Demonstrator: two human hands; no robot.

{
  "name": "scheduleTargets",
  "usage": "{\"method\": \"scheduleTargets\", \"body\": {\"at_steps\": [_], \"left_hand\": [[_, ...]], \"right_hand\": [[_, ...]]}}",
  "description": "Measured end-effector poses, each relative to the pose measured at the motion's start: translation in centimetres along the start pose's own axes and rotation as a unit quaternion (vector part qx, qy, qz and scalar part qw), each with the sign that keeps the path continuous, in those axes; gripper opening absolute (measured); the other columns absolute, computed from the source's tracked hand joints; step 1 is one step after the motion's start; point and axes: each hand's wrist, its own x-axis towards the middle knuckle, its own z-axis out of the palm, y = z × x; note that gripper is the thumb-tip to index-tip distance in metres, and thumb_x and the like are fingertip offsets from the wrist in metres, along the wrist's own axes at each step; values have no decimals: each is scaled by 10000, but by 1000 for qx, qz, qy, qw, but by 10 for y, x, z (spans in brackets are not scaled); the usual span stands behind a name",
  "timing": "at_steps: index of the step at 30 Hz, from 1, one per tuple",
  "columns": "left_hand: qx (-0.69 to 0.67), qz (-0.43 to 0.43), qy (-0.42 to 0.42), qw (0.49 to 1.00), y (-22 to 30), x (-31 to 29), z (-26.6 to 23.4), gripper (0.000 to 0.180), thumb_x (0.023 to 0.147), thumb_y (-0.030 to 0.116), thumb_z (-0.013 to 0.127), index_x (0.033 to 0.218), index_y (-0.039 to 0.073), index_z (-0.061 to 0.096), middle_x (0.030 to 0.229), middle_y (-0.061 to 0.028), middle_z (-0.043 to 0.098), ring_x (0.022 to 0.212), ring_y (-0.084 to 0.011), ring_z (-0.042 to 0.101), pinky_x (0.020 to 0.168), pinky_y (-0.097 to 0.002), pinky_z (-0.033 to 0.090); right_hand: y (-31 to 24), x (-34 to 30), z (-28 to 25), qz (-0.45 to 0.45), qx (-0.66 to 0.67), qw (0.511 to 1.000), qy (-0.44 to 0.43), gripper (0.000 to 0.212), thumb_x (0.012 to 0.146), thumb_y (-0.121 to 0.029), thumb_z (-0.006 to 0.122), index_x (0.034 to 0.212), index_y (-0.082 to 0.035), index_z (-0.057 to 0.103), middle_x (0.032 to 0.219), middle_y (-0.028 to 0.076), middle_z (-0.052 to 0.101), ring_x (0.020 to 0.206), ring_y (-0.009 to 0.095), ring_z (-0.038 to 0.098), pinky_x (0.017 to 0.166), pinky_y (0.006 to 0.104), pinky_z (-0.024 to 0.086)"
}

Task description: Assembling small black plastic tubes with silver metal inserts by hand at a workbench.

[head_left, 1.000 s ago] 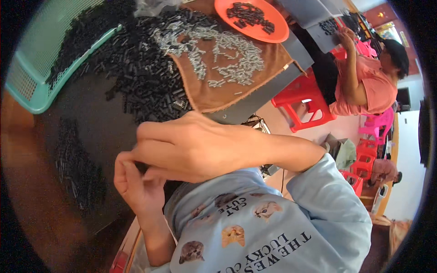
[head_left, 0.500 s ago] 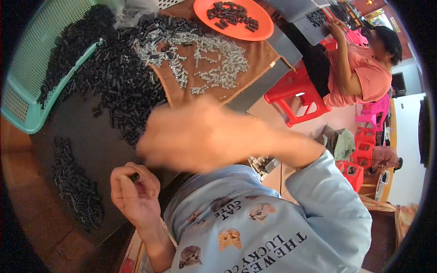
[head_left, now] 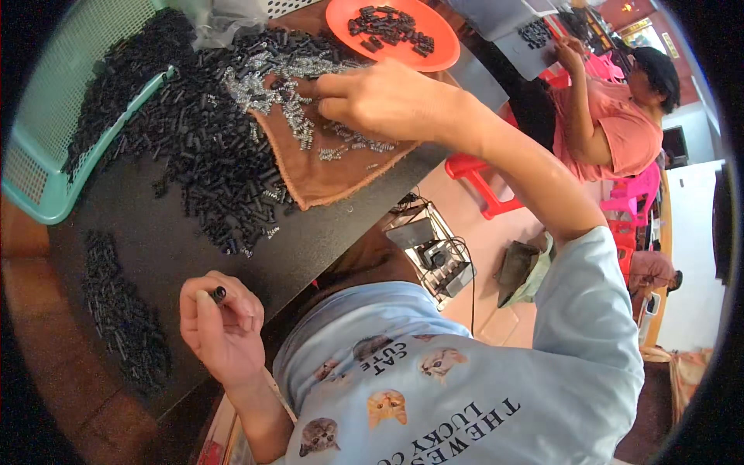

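My left hand (head_left: 221, 329) is closed around a small black plastic tube (head_left: 218, 294), its open end facing up between thumb and fingers. Over the far side of the table, my right hand (head_left: 380, 101) reaches down with curled fingers into a spread of small silver metal springs (head_left: 298, 128). The fingertips are partly hidden, so what they pinch cannot be made out. Beneath the springs lies a brown cloth (head_left: 318, 182). To its left a large heap of black plastic tubes (head_left: 209, 147) spreads over the dark table (head_left: 209, 252), with a few springs strewn among them.
A green mesh basket (head_left: 58, 186) lies tipped at the left, black tubes spilling from it. Another pile of black pieces (head_left: 124, 314) runs along the near left. An orange plate (head_left: 446, 54) bears black pieces. Red stools (head_left: 477, 182) and a seated co-worker (head_left: 612, 116) are at right.
My right hand has moved up and away from beside my left hand to the springs on the cloth. My left hand keeps hold of the tube and has shifted slightly.
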Motion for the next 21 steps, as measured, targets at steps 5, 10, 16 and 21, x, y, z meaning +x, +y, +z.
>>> {"method": "scheduleTargets", "body": {"at_steps": [5, 10, 16, 21], "left_hand": [[-17, -7, 21, 1000, 1, -1, 1, 240, 1038, 206, 401, 944, 6, 495, 725, -84, 504, 532, -89, 397, 444, -225, 347], [-31, -3, 20, 999, 0, 2, -5, 254, 1040, 216, 393, 942, 2, 488, 726, -89, 504, 526, -95, 393, 441, -229, 344], [-90, -13, 48, 995, 4, 1, -7, 259, 1043, 231, 389, 993, 10, 515, 723, -81, 490, 537, -110, 395, 432, -238, 320], [-127, -43, 65, 989, 6, 1, -10, 258, 1046, 234, 387, 1040, 21, 534, 737, -64, 506, 553, -111, 414, 443, -246, 326]], "right_hand": [[5, 2, 7, 25, 134, 985, 107, 115, 826, -70, 614, 917, -17, 568, 877, 95, 542, 719, 300, 601, 589, 398, 490], [-37, 31, -6, 58, 337, 915, 214, 99, 761, -94, 603, 821, -17, 584, 744, 150, 589, 702, 331, 604, 597, 408, 488], [-109, 70, -21, 36, 524, 830, 189, 65, 783, -22, 635, 822, -12, 584, 663, 14, 507, 577, 92, 481, 511, 252, 389], [-130, 85, -3, -6, 562, 796, 227, 61, 805, 5, 634, 801, -19, 578, 681, 14, 511, 572, 93, 467, 490, 269, 359]]}}
